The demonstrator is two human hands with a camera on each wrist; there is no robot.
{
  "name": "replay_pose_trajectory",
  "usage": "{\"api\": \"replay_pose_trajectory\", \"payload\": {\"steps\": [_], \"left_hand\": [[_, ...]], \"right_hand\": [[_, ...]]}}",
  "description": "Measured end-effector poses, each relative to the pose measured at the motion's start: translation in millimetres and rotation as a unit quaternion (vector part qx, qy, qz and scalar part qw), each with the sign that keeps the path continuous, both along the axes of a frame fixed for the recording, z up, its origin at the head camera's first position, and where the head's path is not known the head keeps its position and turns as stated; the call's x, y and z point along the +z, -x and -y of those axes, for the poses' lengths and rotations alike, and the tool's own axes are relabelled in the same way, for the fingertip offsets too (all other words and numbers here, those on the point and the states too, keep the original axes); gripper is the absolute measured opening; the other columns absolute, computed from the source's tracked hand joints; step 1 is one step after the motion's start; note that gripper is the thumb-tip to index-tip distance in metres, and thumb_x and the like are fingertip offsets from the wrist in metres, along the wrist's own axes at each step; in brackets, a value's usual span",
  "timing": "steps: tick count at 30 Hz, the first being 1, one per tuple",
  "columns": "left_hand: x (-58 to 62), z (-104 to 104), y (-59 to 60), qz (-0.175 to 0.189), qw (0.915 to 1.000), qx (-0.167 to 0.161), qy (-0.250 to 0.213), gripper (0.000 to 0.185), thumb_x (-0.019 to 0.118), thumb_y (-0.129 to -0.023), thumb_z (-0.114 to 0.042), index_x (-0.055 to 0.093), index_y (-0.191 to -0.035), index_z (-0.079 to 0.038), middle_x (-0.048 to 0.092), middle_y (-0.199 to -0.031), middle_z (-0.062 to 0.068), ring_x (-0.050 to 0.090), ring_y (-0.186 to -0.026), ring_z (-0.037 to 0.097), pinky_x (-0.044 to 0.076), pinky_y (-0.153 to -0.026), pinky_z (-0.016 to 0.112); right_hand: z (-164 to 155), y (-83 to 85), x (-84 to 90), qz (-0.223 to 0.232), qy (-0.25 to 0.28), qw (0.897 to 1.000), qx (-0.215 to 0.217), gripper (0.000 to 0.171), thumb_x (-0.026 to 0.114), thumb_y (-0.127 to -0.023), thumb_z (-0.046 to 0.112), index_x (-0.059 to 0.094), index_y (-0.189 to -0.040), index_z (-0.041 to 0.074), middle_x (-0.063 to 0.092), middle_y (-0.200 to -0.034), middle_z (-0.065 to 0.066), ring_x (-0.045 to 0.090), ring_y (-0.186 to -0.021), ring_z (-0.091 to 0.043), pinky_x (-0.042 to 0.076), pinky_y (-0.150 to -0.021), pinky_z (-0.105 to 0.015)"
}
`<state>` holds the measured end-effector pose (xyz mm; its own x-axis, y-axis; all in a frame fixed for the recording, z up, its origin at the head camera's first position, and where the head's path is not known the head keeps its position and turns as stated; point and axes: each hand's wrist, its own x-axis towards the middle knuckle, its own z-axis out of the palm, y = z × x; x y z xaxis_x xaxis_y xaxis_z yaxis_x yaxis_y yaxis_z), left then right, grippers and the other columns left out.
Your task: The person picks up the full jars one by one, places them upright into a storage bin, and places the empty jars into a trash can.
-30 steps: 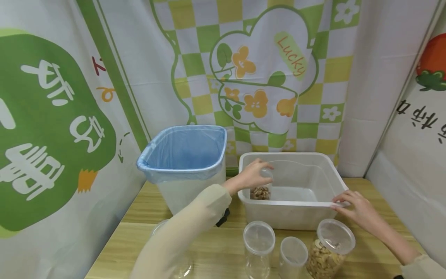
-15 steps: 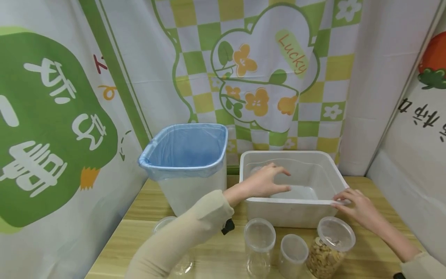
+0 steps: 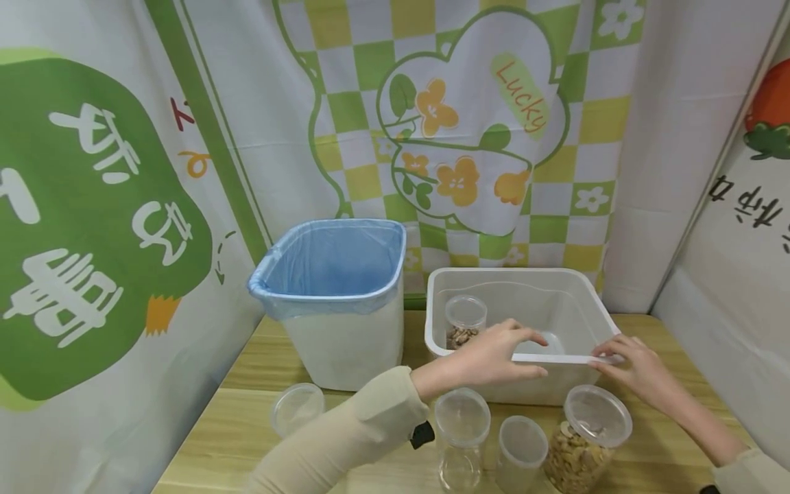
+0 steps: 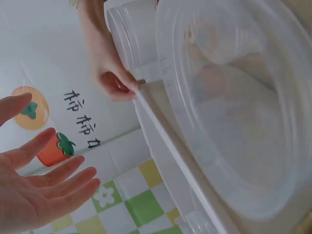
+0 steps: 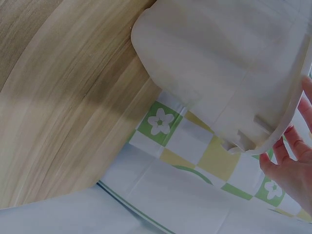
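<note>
My left hand (image 3: pixel 494 353) hovers over the front rim of a white plastic tub (image 3: pixel 524 381), holding nothing. In the left wrist view its fingers (image 4: pixel 68 183) are spread apart. My right hand (image 3: pixel 636 367) pinches the tub's right front corner between thumb and fingers, as the right wrist view also shows with the hand (image 5: pixel 290 168) at the tub's rim. Inside the tub, at its left end, stands a clear lidded jar (image 3: pixel 466 315) part-filled with brown nuts. Just in front of the tub is a clear lidded jar (image 3: pixel 461 429), close below my left forearm.
A smaller lidded jar (image 3: pixel 521 446) and a jar of pale cashew-like nuts (image 3: pixel 583 446) stand at the front right. Another clear jar (image 3: pixel 298 408) is partly behind my left sleeve. A bin with a blue liner (image 3: pixel 336 343) stands left of the tub on the wooden table (image 3: pixel 216 439).
My left hand has let go of the nut jar inside the tub and moved right and toward me, over the front rim. The right hand stays on the tub's corner.
</note>
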<state>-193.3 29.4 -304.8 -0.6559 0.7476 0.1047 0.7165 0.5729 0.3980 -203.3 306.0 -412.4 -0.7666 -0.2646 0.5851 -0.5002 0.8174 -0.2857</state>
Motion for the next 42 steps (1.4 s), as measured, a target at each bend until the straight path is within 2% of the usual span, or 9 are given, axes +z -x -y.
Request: {"api": "replay_pose_trajectory", "payload": {"steps": [9, 14, 21, 26, 31, 35, 38, 42], "left_hand": [[-12.2, -13, -19.7, -0.018, 0.9996, -0.016, -0.017, 0.040, 0.059, -0.083, -0.036, 0.055, -0.118, -0.018, 0.051, -0.115, -0.001, 0.048, -0.101, 0.005, 0.038, -0.079, 0.011], [-19.7, -21, -33.0, -0.022, 0.9996, -0.013, -0.005, 0.040, 0.058, -0.083, -0.039, 0.054, -0.119, -0.021, 0.050, -0.113, -0.004, 0.048, -0.095, 0.001, 0.037, -0.070, 0.008], [-34.5, -34, -46.5, -0.017, 0.9995, -0.009, -0.025, 0.040, 0.057, -0.083, -0.040, 0.053, -0.120, -0.024, 0.047, -0.118, -0.007, 0.045, -0.102, 0.001, 0.036, -0.073, 0.009], [-48.9, -43, -51.8, -0.003, 0.9979, 0.002, -0.064, 0.041, 0.059, -0.082, -0.040, 0.053, -0.120, -0.024, 0.043, -0.121, -0.005, 0.042, -0.106, 0.003, 0.038, -0.078, 0.012], [-70.0, -52, -56.2, -0.027, 0.9924, 0.025, -0.118, 0.040, 0.062, -0.081, -0.038, 0.053, -0.116, -0.022, 0.040, -0.123, 0.000, 0.041, -0.111, 0.008, 0.039, -0.080, 0.014], [-86.5, -57, -56.6, -0.043, 0.9861, 0.026, -0.159, 0.041, 0.063, -0.081, -0.035, 0.050, -0.116, -0.019, 0.038, -0.124, 0.005, 0.039, -0.113, 0.011, 0.039, -0.082, 0.015], [-95.4, -60, -56.6, -0.036, 0.9845, 0.025, -0.170, 0.044, 0.063, -0.081, -0.034, 0.047, -0.118, -0.018, 0.033, -0.127, 0.006, 0.037, -0.116, 0.013, 0.041, -0.082, 0.018], [-103.5, -64, -56.7, -0.021, 0.9861, 0.029, -0.163, 0.048, 0.061, -0.081, -0.037, 0.043, -0.121, -0.019, 0.027, -0.132, 0.006, 0.035, -0.117, 0.015, 0.043, -0.081, 0.021]], "right_hand": [[-1, -1.8, -0.2, 0.011, -0.003, 1.000, -0.001, 0.014, 0.074, -0.068, 0.015, 0.064, -0.078, 0.014, 0.057, -0.078, 0.004, 0.047, -0.075, -0.010, 0.043, -0.061, -0.035], [-1, -1.7, 0.8, 0.012, -0.003, 1.000, -0.002, 0.014, 0.074, -0.069, 0.015, 0.064, -0.079, 0.013, 0.057, -0.079, 0.003, 0.048, -0.075, -0.011, 0.043, -0.060, -0.036], [-2, -2.4, 1.3, 0.019, -0.002, 1.000, -0.002, 0.014, 0.073, -0.070, 0.016, 0.064, -0.080, 0.013, 0.057, -0.080, 0.003, 0.048, -0.076, -0.009, 0.044, -0.060, -0.036], [-1, -2.1, 2.5, 0.021, 0.001, 1.000, -0.001, 0.014, 0.073, -0.071, 0.016, 0.064, -0.080, 0.012, 0.058, -0.081, 0.003, 0.048, -0.076, -0.010, 0.045, -0.060, -0.038], [0, -1.6, 2.2, 0.023, 0.004, 1.000, -0.001, 0.013, 0.073, -0.071, 0.016, 0.064, -0.081, 0.012, 0.058, -0.080, 0.003, 0.048, -0.076, -0.009, 0.044, -0.061, -0.038], [0, -1.0, 1.1, 0.018, 0.003, 1.000, -0.003, 0.014, 0.073, -0.070, 0.017, 0.064, -0.080, 0.012, 0.058, -0.080, 0.003, 0.048, -0.076, -0.011, 0.044, -0.061, -0.039], [0, -1.5, 0.5, 0.015, 0.003, 1.000, -0.006, 0.014, 0.073, -0.070, 0.017, 0.064, -0.080, 0.013, 0.057, -0.080, 0.003, 0.048, -0.076, -0.009, 0.044, -0.062, -0.038], [0, -2.1, 0.2, 0.014, 0.006, 1.000, -0.004, 0.014, 0.073, -0.070, 0.017, 0.065, -0.080, 0.012, 0.058, -0.080, 0.003, 0.048, -0.076, -0.009, 0.044, -0.061, -0.039]]}}
